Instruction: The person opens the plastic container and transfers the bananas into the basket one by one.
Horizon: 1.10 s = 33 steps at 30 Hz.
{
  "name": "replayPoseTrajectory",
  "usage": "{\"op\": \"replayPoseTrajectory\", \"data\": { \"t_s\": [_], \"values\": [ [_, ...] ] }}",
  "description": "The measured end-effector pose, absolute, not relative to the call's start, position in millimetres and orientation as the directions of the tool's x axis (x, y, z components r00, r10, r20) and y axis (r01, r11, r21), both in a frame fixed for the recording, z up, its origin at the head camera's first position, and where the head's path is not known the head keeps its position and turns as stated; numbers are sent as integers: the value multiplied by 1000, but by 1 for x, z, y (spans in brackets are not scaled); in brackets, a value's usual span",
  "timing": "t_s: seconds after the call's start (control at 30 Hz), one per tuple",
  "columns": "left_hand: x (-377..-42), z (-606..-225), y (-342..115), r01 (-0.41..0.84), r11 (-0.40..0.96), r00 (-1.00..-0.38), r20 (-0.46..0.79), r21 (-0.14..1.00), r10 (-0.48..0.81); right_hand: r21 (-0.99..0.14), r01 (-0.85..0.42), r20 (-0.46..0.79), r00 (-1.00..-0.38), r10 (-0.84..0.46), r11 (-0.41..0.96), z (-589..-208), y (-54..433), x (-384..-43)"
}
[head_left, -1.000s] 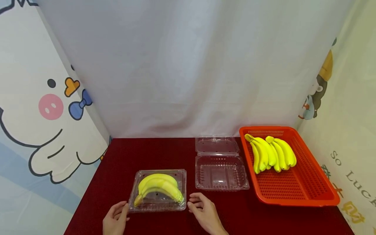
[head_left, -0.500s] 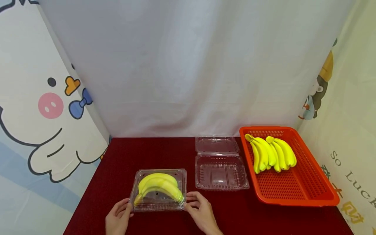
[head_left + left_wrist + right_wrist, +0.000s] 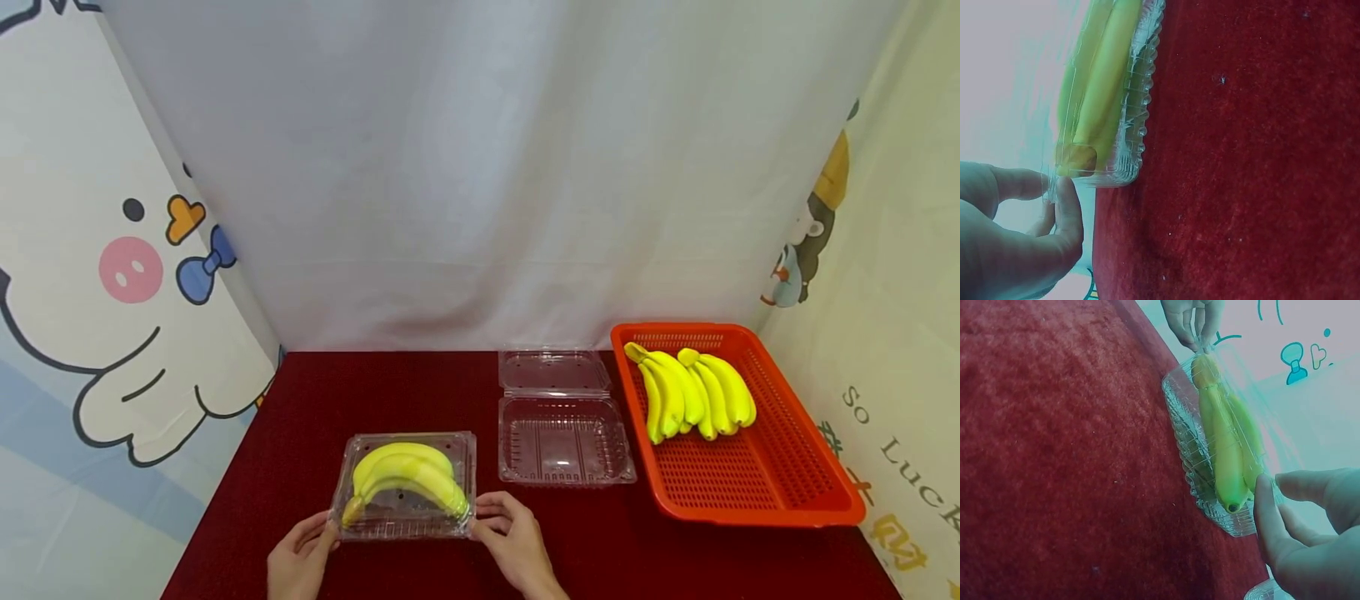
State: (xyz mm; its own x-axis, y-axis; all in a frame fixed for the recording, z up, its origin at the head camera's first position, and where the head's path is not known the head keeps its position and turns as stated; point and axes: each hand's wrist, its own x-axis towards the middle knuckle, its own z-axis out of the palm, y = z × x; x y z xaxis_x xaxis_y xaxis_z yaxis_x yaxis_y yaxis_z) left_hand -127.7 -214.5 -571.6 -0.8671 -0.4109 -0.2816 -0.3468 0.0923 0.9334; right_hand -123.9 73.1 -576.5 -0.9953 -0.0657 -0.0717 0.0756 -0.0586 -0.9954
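Note:
A clear plastic clamshell box [image 3: 401, 529] with its lid down lies on the table, a bunch of yellow bananas [image 3: 405, 468] inside it. At its near left corner my left hand [image 3: 300, 554] pinches the rim between thumb and fingers; the left wrist view shows the thumb [image 3: 1069, 212] against the plastic edge. The near right corner is pinched by my right hand [image 3: 513, 542], whose thumb and index finger meet at the rim in the right wrist view. Through the lid the banana stem end [image 3: 1079, 159] points toward the left hand.
Right of the box stands a second clear clamshell [image 3: 566, 442], lid folded back. Beyond it is a red plastic basket [image 3: 750, 500] holding two bunches of bananas [image 3: 686, 396]. A dark red cloth [image 3: 360, 383] covers the table, and a pale curtain [image 3: 450, 208] hangs behind.
My right hand has moved left onto the box's near right corner and grips its rim. The left hand has shifted slightly right onto the left corner. The box stays almost in place.

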Motion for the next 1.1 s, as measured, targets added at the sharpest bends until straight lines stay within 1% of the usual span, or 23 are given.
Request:
{"op": "replayPoseTrajectory", "data": {
  "t_s": [0.17,0.37,0.5,0.6,0.9,1.1],
  "values": [
    [-126,-572,-215,-340,88,-875,-280,936,-395,-989,120,-113,-990,-84,-84,-578,74,-125],
    [-125,-572,-215,-339,94,-876,-277,936,-394,-981,183,-174,-978,-116,-67,-577,79,-124],
    [-126,-571,-216,-352,108,-874,-285,930,-395,-972,212,-195,-969,-152,-103,-576,80,-124],
    [-126,-570,-216,-360,105,-872,-294,927,-392,-967,217,-193,-966,-171,-132,-577,80,-124],
    [-125,-574,-222,-373,109,-880,-314,921,-357,-966,222,-198,-964,-177,-131,-577,80,-124],
    [-125,-574,-221,-368,59,-882,-329,928,-339,-970,216,-194,-966,-173,-114,-578,82,-123]
  ]
}}
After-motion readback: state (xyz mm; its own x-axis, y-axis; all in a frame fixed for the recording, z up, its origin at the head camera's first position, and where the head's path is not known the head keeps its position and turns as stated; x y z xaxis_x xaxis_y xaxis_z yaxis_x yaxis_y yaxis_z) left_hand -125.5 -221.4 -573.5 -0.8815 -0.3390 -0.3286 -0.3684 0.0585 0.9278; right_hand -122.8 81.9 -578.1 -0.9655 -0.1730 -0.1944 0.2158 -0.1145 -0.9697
